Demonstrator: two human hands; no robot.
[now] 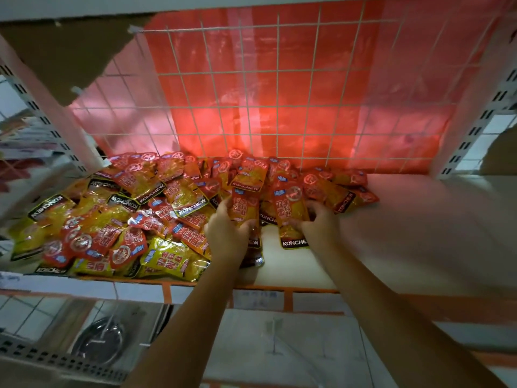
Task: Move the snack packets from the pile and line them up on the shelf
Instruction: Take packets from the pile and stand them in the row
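A big pile of red and yellow KONCHEW snack packets (117,219) covers the left and middle of the white shelf (405,233). My left hand (226,233) grips one upright packet (243,205) at the pile's right edge. Right beside it my right hand (319,222) holds a second packet (291,214), whose black KONCHEW end points toward me. The two held packets stand side by side, both touching the shelf near its middle. More packets (335,189) lie loose behind my right hand along the back.
A white wire grid (279,93) backed by red plastic closes the shelf's rear. White perforated uprights (475,130) flank both sides. An orange-trimmed front edge (279,292) runs below my hands. A lower shelf holds a dark round object (98,340).
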